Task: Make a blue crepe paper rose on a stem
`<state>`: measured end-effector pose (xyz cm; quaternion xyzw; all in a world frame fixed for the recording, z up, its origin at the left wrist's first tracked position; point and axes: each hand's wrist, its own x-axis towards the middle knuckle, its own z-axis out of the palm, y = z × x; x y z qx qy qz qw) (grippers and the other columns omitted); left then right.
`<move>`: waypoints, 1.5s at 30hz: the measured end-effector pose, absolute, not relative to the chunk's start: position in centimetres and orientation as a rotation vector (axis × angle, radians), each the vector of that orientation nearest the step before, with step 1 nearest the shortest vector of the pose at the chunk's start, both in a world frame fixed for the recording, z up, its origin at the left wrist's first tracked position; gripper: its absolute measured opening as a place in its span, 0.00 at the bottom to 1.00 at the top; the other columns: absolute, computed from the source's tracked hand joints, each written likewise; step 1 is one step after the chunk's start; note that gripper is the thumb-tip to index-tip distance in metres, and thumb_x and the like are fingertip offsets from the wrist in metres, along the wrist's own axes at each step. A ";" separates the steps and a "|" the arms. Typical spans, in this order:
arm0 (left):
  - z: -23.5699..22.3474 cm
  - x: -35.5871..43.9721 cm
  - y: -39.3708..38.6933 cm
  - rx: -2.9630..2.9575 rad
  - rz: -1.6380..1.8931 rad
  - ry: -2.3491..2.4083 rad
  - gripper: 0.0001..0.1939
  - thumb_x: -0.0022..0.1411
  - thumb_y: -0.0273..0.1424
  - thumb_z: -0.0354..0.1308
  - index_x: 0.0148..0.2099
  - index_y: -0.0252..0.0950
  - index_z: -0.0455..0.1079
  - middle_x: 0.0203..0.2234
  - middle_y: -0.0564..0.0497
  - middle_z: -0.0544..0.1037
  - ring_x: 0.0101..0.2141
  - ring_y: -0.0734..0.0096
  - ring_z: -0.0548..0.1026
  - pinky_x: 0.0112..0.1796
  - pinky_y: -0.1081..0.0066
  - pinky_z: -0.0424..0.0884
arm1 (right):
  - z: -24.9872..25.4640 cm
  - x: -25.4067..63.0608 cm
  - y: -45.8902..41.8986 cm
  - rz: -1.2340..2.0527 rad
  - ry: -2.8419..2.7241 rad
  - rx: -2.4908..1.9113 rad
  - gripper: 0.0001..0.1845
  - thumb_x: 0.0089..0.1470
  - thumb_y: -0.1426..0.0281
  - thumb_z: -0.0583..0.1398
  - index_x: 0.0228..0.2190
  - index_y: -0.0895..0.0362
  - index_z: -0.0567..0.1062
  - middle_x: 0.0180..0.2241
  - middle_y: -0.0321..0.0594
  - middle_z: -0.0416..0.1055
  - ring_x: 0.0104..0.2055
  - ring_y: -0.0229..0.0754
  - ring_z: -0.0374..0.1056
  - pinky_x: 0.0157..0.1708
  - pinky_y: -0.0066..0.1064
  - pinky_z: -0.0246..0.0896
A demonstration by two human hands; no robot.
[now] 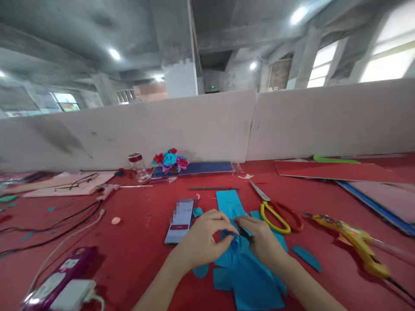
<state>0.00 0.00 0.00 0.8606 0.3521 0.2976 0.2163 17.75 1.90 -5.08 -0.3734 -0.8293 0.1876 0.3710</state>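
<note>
Blue crepe paper [256,280] lies gathered and creased in front of me, with a long strip [228,201] reaching toward the back. My left hand [209,237] is closed, thumb and forefinger pinching the gathered part of the paper from the left. On the right, my right hand [264,242] has its bent fingers closed at the same bunched spot; a small dark area shows beneath them, too hidden to name. Loose blue pieces [222,278] lie about the paper. A phone [180,221] rests just beyond my left hand.
Yellow-and-red-handled scissors [275,218] lie open right of my right hand. Farther right is a yellow glue gun [359,246]. A paper flower bunch [170,160] and a jar [139,167] stand near the white partition [194,129]. A power strip [61,276] with cables occupies the left front.
</note>
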 end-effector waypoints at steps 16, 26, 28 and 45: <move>-0.5 0.0 0.6 2.606 0.741 1.002 0.08 0.55 0.28 0.57 0.36 0.45 0.74 0.32 0.55 0.73 0.36 0.72 0.67 0.40 0.69 0.60 | -5.3 18.2 1.7 0.346 -2.223 -0.996 0.13 0.50 0.82 0.48 0.27 0.57 0.69 0.29 0.42 0.69 0.32 0.40 0.66 0.31 0.28 0.59; -1.1 0.3 1.0 2.280 1.025 1.099 0.08 0.58 0.29 0.52 0.36 0.39 0.73 0.31 0.52 0.75 0.32 0.73 0.71 0.36 0.74 0.66 | -5.4 17.8 2.4 0.543 -1.868 -0.984 0.18 0.48 0.78 0.50 0.40 0.56 0.72 0.39 0.44 0.74 0.42 0.43 0.69 0.42 0.35 0.64; -1.2 0.4 1.0 2.284 1.025 1.117 0.08 0.58 0.29 0.52 0.36 0.39 0.73 0.30 0.52 0.76 0.33 0.72 0.72 0.36 0.74 0.66 | -5.6 17.9 2.7 0.616 -1.854 -0.964 0.19 0.48 0.78 0.49 0.39 0.56 0.73 0.40 0.44 0.73 0.44 0.42 0.69 0.43 0.35 0.64; -1.9 1.1 0.9 2.318 0.825 1.187 0.08 0.57 0.28 0.52 0.34 0.39 0.73 0.27 0.54 0.77 0.29 0.74 0.72 0.31 0.76 0.63 | -1.2 18.9 0.3 0.392 -2.258 -1.139 0.05 0.48 0.72 0.57 0.29 0.55 0.73 0.29 0.38 0.71 0.33 0.41 0.66 0.33 0.31 0.61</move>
